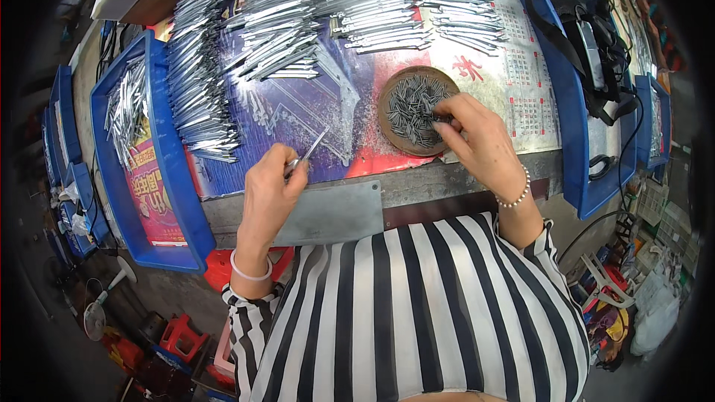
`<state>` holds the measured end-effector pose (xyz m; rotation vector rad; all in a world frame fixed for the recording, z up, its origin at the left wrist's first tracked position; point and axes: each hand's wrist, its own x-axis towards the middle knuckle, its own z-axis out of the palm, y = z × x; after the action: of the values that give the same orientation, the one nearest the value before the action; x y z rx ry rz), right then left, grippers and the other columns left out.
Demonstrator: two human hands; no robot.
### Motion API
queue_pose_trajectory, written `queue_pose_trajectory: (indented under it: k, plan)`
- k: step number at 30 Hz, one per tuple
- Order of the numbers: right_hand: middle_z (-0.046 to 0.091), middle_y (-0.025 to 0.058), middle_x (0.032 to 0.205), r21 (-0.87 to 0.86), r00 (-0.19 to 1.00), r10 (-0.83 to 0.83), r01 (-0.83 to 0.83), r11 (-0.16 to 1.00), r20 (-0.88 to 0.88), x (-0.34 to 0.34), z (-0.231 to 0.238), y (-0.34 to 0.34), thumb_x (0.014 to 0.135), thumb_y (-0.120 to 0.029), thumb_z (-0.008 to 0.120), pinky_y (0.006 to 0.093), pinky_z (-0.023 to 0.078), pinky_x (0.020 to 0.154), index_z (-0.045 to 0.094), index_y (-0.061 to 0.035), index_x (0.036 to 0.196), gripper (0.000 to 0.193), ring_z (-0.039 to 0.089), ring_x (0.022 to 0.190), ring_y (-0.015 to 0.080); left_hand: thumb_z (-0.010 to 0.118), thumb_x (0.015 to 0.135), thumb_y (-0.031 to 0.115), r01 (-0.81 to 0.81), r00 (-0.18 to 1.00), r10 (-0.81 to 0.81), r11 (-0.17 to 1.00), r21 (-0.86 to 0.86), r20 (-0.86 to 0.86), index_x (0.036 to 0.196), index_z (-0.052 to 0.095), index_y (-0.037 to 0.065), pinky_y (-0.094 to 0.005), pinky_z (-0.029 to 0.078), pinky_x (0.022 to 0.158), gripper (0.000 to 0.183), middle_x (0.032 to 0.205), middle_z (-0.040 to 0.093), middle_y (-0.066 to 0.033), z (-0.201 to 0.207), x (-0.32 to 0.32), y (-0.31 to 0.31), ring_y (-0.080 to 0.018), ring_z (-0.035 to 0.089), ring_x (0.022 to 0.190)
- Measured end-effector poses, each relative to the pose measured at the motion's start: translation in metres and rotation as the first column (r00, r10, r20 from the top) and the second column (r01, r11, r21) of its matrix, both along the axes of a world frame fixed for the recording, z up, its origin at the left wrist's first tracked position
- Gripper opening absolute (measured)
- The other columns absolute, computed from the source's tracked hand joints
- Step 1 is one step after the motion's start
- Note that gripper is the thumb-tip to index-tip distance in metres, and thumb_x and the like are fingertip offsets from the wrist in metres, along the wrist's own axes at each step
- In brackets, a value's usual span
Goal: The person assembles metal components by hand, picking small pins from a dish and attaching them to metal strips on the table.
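Note:
My left hand [272, 187] is closed around a slim silver metal strip [316, 143], whose free end points up and to the right over the table. At the round brown bowl [384, 120], my right hand [482, 143] reaches over the right rim with thumb and forefinger bent together. The bowl holds many small dark metal pieces [415, 108], slender like springs or pins. Whether a piece sits between my right fingertips is too small to make out. Long silver strips [279, 37] lie in rows and heaps beyond both hands.
A blue tray [195, 212] with more metal strips stands at the left. Another blue tray [573, 149] at the right holds a black strapped device [596, 52] and cable. A grey metal plate [331, 212] lies along the table's near edge. Printed sheets cover the tabletop.

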<state>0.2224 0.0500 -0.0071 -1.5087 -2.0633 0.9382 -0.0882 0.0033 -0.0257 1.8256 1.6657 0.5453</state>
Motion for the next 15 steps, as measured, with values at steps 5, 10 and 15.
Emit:
queue_pose_trajectory:
  k: [5,10,15]
  plan:
    - [0.056,0.0129,0.085,0.128,0.982,0.069,-0.093,0.987,0.177,-0.02,-0.007,0.014,0.08,-0.009,0.065,0.0415,0.048,0.068,0.055,-0.0025,0.094,0.018,0.06,0.079,0.0327,0.065,0.079,-0.004,-0.135,0.985,0.139,0.99,-0.052,0.099,0.083,0.058,0.0,-0.0294,0.041,0.05,0.008,0.076,0.06,-0.0099,0.033,0.003,-0.003,-0.0176,0.051,0.053]
    - [0.057,0.0151,0.084,0.151,0.955,0.055,-0.103,0.983,0.292,-0.025,-0.011,0.018,0.079,-0.008,0.064,0.0432,0.049,0.066,0.052,-0.0019,0.086,0.016,0.06,0.077,0.0351,0.064,0.077,-0.008,-0.084,0.99,0.079,0.996,0.042,0.113,0.088,0.061,0.0,-0.0271,0.042,0.053,0.014,0.079,0.058,-0.0079,0.051,0.012,-0.001,-0.0153,0.053,0.059]
    - [0.059,0.0146,0.083,0.14,0.947,0.039,-0.087,0.986,0.319,-0.025,-0.015,0.016,0.08,-0.009,0.064,0.0439,0.049,0.065,0.055,-0.0023,0.089,0.014,0.06,0.075,0.036,0.066,0.077,-0.006,0.064,0.987,-0.078,0.993,0.099,0.14,0.09,0.062,0.0,-0.0313,0.045,0.055,0.015,0.08,0.057,-0.0101,0.038,0.029,0.008,-0.0217,0.057,0.062]
